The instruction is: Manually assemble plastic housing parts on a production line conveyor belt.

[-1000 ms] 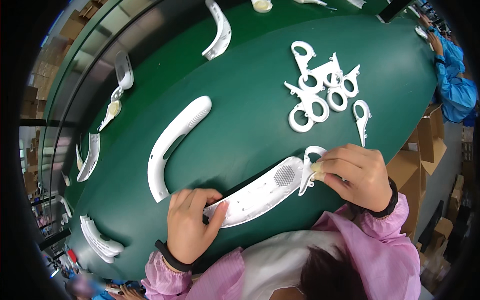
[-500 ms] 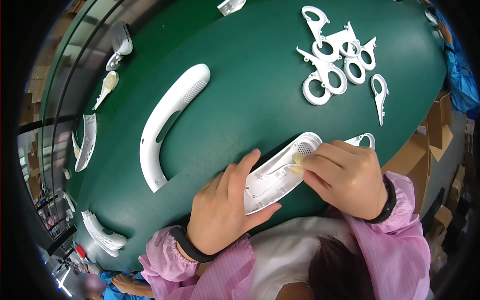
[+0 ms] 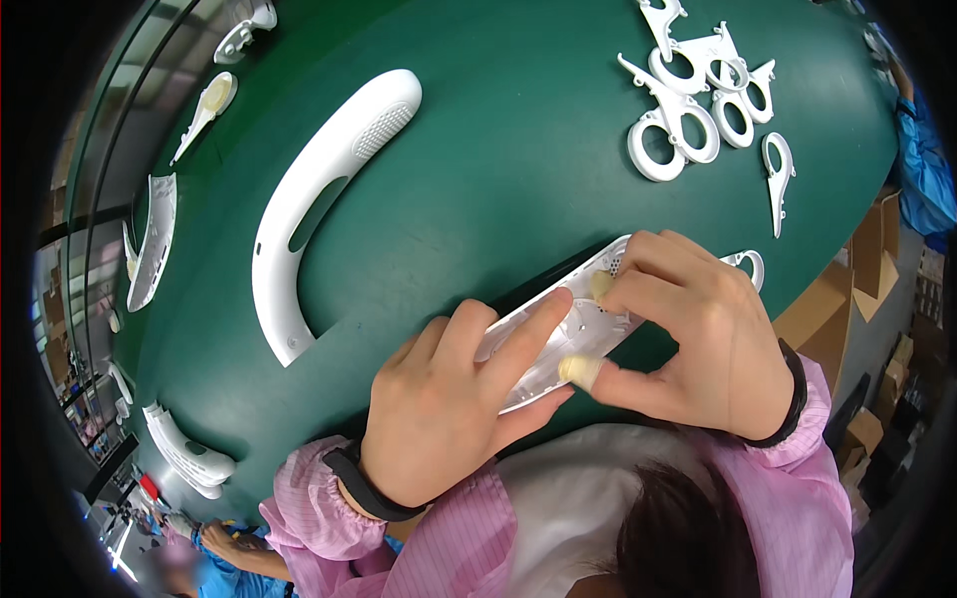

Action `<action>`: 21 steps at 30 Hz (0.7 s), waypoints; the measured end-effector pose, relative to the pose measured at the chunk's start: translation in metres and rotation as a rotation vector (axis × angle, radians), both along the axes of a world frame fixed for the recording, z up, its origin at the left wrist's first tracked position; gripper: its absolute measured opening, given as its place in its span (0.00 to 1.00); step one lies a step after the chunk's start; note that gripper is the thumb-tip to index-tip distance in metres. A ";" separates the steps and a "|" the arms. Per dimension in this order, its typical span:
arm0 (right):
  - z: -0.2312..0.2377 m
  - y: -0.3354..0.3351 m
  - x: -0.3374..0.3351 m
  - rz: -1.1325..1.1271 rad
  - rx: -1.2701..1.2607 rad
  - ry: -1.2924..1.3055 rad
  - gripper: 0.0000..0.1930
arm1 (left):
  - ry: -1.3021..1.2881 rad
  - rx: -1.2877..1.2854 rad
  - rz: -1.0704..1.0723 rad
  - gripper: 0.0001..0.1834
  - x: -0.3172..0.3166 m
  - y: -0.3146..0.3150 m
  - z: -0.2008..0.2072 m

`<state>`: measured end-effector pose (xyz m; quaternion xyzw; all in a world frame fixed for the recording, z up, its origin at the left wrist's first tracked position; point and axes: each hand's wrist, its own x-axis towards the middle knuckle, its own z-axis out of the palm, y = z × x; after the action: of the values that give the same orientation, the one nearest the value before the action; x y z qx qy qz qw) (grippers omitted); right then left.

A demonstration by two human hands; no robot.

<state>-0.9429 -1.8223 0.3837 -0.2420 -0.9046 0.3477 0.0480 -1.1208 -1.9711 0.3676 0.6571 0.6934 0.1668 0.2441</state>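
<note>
A long white plastic half-shell (image 3: 548, 361), hollow side up, sits low in front of me. My left hand (image 3: 454, 414) grips its left end, with the thumb along the near rim and the forefinger reaching across the inside. Over the right end is my right hand (image 3: 698, 324), its thumb and forefinger spread apart and both wearing pale yellow finger cots. The forefinger rests near the perforated patch inside the shell, and the thumb is by the near rim. My hands hide much of the shell's inside.
On the green table lies a curved white housing (image 3: 282, 239) at left centre. White ring-shaped parts (image 3: 656, 169) with tapering tails are heaped at the far right. Other white parts (image 3: 184, 453) line the left edge. Cardboard boxes (image 3: 822, 309) stand beyond the right edge. Blue-sleeved people are at both sides.
My right thumb and forefinger have parted from a pinch over the shell, the thumb moving toward the near rim. My left forefinger now stretches inside the shell. The view has shifted slightly.
</note>
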 end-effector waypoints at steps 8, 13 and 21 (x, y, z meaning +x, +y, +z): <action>0.001 -0.001 0.013 0.036 0.110 0.096 0.22 | 0.041 0.014 -0.005 0.43 0.005 -0.003 0.006; -0.003 -0.011 0.015 -0.049 0.071 0.035 0.13 | 0.091 0.042 -0.038 0.39 0.004 -0.011 0.001; 0.001 -0.023 0.013 -0.009 0.174 0.094 0.09 | 0.047 -0.025 -0.030 0.53 -0.006 -0.027 0.007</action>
<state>-0.9302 -1.8455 0.3850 -0.2245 -0.9270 0.2787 0.1126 -1.1267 -1.9981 0.3747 0.6681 0.6910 0.1387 0.2385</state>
